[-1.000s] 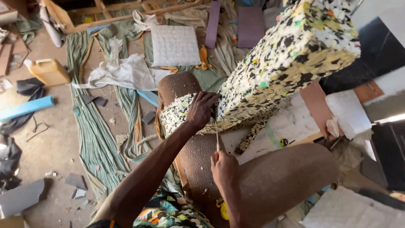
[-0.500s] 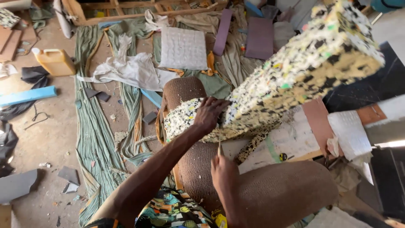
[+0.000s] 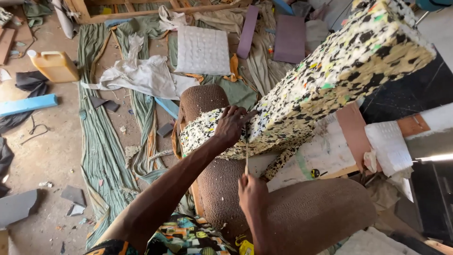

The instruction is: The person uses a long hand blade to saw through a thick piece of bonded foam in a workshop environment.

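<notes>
The left hand (image 3: 230, 126) presses flat, fingers spread, on a thick slab of speckled multicoloured rebonded foam (image 3: 325, 80) that slants up to the right across a brown textured fabric-covered seat (image 3: 302, 212). The right hand (image 3: 252, 192) is closed around the handle of a thin long blade (image 3: 246, 148), which stands upright and enters the foam's lower edge just beside the left fingers. Behind on the dusty floor lie a green pleated cloth (image 3: 101, 141), a white quilted square pad (image 3: 203, 49) and a yellow plastic jerrycan (image 3: 54, 66)
</notes>
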